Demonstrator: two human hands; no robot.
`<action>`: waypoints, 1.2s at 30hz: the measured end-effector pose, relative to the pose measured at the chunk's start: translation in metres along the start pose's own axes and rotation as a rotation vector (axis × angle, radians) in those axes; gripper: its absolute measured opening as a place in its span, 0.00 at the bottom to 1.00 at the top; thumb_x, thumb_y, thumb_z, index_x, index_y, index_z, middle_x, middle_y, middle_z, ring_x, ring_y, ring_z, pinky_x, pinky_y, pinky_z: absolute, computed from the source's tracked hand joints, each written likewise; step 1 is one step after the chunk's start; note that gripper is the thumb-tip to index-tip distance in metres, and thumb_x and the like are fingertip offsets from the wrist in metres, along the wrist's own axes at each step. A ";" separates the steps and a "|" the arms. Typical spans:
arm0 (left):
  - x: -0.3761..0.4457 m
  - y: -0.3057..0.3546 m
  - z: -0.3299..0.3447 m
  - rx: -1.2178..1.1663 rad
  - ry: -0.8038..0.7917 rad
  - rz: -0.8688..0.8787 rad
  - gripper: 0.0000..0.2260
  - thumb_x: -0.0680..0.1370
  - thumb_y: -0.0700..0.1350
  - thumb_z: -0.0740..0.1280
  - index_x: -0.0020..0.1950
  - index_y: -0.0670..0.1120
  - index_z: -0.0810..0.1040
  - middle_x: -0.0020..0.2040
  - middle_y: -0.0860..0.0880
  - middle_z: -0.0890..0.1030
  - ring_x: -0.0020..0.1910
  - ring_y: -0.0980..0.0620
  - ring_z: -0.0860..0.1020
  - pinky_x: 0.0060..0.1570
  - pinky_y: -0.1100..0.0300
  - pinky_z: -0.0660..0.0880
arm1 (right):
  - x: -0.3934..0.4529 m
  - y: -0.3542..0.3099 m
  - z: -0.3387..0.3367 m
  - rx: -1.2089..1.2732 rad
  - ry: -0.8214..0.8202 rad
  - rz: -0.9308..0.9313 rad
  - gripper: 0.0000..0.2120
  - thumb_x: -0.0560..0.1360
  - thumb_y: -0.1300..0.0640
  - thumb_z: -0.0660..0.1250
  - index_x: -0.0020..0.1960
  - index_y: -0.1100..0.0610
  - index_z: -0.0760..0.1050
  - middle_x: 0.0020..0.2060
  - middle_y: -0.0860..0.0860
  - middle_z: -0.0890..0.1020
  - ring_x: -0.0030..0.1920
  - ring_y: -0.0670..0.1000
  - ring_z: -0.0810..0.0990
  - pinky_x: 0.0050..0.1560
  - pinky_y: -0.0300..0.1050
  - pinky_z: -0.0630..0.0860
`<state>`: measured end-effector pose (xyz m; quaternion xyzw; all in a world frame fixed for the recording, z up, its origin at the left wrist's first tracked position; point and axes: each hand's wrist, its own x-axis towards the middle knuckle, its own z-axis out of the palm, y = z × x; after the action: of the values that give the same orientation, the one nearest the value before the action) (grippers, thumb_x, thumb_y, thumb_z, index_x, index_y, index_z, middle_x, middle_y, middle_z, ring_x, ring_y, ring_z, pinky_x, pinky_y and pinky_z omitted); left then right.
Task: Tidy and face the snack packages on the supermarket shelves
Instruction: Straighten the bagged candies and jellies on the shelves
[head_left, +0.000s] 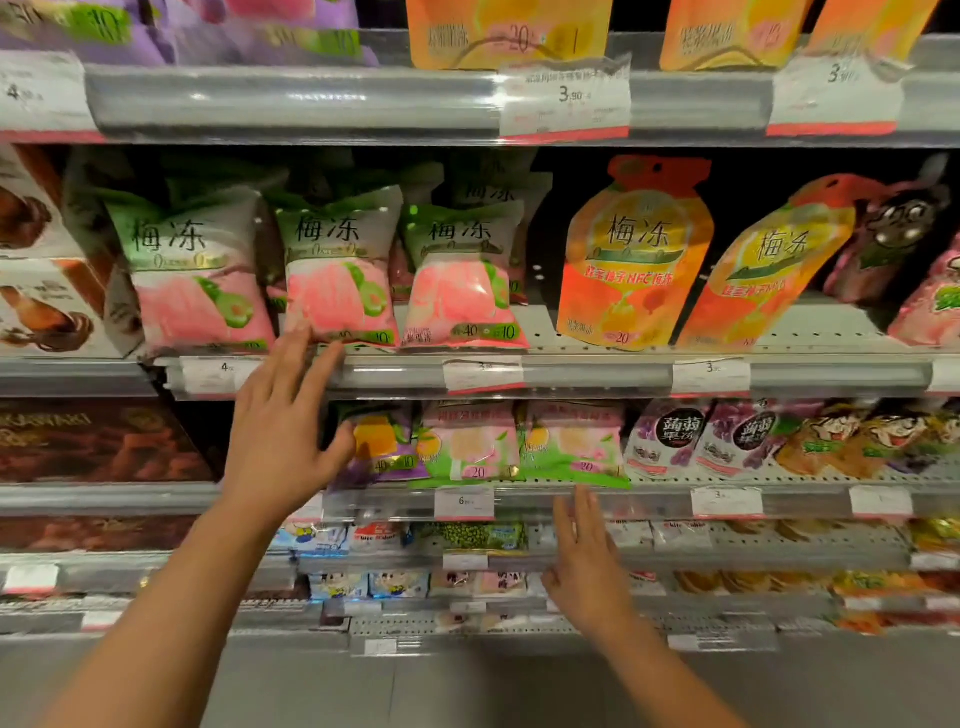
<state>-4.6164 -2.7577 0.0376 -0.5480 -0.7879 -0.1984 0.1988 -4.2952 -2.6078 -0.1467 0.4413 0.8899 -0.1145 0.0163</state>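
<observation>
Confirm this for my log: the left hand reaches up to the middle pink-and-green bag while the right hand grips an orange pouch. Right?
Not quite. In the head view the right hand grips nothing; it hangs open with straight fingers in front of the lower shelves. The left hand does reach up to the middle pink-and-green bag.

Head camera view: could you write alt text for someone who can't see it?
A person's open left hand reaches toward pink-and-green snack bags on a supermarket shelf, fingers at one bag's bottom edge. The open right hand hovers lower, beside orange pouches further right.
</observation>
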 end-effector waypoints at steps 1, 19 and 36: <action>0.000 0.001 -0.002 -0.016 0.009 0.011 0.36 0.74 0.58 0.60 0.81 0.48 0.61 0.84 0.46 0.50 0.80 0.38 0.57 0.72 0.37 0.64 | -0.001 -0.002 -0.002 -0.002 -0.017 0.005 0.48 0.79 0.47 0.64 0.80 0.56 0.30 0.76 0.58 0.25 0.77 0.60 0.24 0.80 0.60 0.50; -0.140 0.084 0.144 -0.132 -0.549 -0.161 0.40 0.75 0.54 0.69 0.83 0.51 0.53 0.84 0.45 0.46 0.82 0.38 0.46 0.77 0.36 0.56 | 0.000 0.000 -0.015 -0.085 -0.168 0.001 0.62 0.72 0.41 0.72 0.76 0.52 0.20 0.71 0.53 0.17 0.74 0.58 0.20 0.72 0.63 0.69; -0.152 0.066 0.166 -0.004 -0.608 -0.177 0.47 0.77 0.57 0.67 0.83 0.51 0.36 0.83 0.46 0.40 0.82 0.37 0.41 0.76 0.33 0.56 | 0.008 0.005 0.003 -0.046 -0.104 -0.071 0.64 0.71 0.39 0.72 0.76 0.53 0.20 0.74 0.55 0.20 0.74 0.60 0.21 0.72 0.65 0.68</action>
<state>-4.5216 -2.7683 -0.1767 -0.5121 -0.8554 -0.0436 -0.0650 -4.2965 -2.6000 -0.1518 0.4022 0.9054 -0.1173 0.0685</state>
